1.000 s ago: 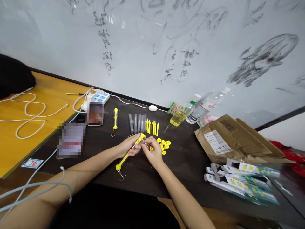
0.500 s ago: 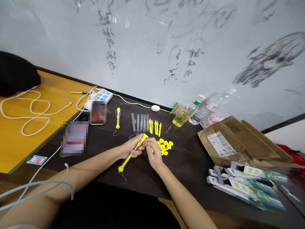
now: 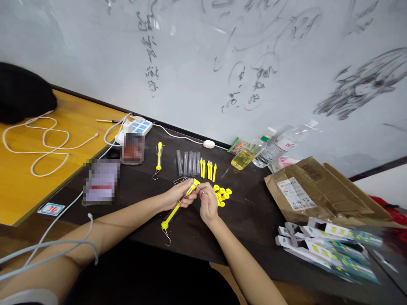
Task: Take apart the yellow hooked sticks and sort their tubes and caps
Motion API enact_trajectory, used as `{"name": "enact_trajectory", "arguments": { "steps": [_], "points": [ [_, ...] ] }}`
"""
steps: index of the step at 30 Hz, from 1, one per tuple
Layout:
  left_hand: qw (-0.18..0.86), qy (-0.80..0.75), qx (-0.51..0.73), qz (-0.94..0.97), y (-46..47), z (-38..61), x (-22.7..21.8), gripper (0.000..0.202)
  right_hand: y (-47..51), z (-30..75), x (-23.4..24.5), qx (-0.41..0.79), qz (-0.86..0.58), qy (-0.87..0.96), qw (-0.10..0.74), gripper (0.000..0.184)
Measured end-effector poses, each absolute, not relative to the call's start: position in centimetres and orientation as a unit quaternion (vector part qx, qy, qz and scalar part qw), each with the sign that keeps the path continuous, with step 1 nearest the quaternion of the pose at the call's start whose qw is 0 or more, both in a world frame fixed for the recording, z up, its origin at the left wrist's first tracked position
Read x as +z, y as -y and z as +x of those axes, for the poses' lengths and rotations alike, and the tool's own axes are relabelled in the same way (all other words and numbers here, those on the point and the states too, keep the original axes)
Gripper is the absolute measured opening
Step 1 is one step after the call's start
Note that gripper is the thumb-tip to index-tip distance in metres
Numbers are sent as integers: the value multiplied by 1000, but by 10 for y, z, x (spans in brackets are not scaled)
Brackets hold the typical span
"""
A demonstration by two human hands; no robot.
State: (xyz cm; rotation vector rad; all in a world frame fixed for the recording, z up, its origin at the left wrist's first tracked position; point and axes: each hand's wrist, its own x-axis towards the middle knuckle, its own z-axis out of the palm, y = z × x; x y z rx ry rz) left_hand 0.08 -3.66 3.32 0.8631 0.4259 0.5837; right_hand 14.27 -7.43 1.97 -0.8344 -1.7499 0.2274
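My left hand (image 3: 178, 195) is closed around a spring scale (image 3: 174, 210) with a clear tube, yellow ends and a metal hook hanging at its lower end. The scale lies tilted, its yellow cap up by my fingers. My right hand (image 3: 209, 203) pinches a thin metal wire piece (image 3: 200, 190) at that cap; whether the wire is fixed to it I cannot tell. Another spring scale (image 3: 159, 156) lies farther back on the dark table. Clear tubes (image 3: 190, 163) and yellow rods (image 3: 209, 169) stand in rows beyond my hands. Yellow caps (image 3: 224, 194) are heaped right of my right hand.
A cardboard box (image 3: 321, 190) and several flat printed cartons (image 3: 330, 250) lie at the right. Two bottles, one with yellow liquid (image 3: 243, 159), stand by the whiteboard (image 3: 190, 76). A power strip (image 3: 138, 127) and white cables (image 3: 68, 140) are at the left.
My right hand has drawn slightly away from the scale's cap, still pinching the wire piece. The whole view has shifted a little; the left hand keeps its grip.
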Motion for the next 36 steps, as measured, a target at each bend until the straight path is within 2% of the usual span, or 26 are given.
{"name": "enact_trajectory", "arguments": {
  "steps": [16, 36],
  "points": [
    [833, -210, 319, 401, 42, 3, 27, 30, 72, 143, 17, 77, -372, 747, 546, 31],
    [835, -198, 328, 395, 48, 7, 22, 33, 73, 149, 17, 2, -337, 797, 500, 28]
  ]
}}
